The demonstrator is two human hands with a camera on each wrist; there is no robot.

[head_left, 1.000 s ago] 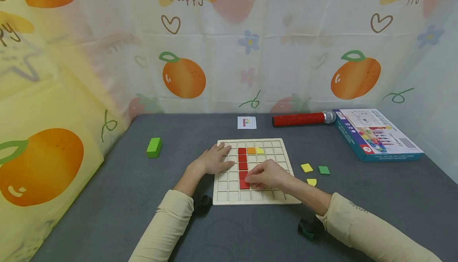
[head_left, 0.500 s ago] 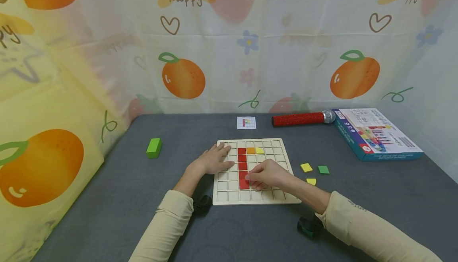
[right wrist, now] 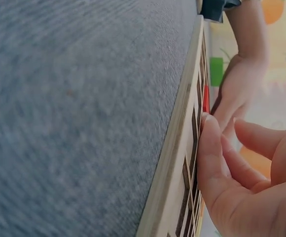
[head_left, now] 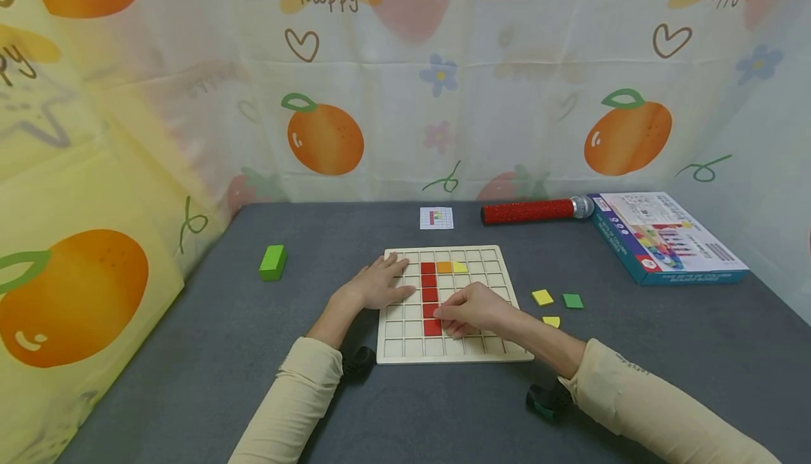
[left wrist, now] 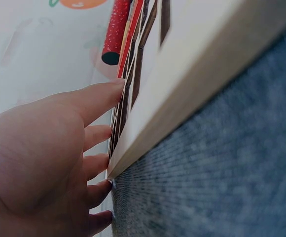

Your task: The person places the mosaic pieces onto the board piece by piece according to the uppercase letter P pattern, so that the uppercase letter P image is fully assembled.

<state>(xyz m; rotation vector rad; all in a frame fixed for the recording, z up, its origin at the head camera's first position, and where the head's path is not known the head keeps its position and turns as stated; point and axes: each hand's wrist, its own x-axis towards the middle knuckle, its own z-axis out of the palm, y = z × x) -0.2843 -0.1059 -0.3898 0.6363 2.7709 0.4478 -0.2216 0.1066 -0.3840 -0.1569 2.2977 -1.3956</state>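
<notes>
A pale wooden grid board (head_left: 405,348) lies on the table. Down one column runs a line of several red square tiles (head_left: 429,295). Beside the top one sit an orange tile (head_left: 445,267) and a yellow tile (head_left: 460,267). My left hand (head_left: 376,283) rests spread over the board's left side, its fingers lying over the edge in the left wrist view. At the lower red tiles, my right hand (head_left: 475,309) has its fingertips right at the tile edge. In the right wrist view, a gap shows between its loosely bent thumb and finger.
Right of the board lie a yellow square (head_left: 542,297), a green square (head_left: 573,301) and a rounded yellow piece (head_left: 551,322). A pattern card (head_left: 436,217), red glitter microphone (head_left: 529,212) and game box (head_left: 674,239) stand behind. A green block (head_left: 272,262) is at left.
</notes>
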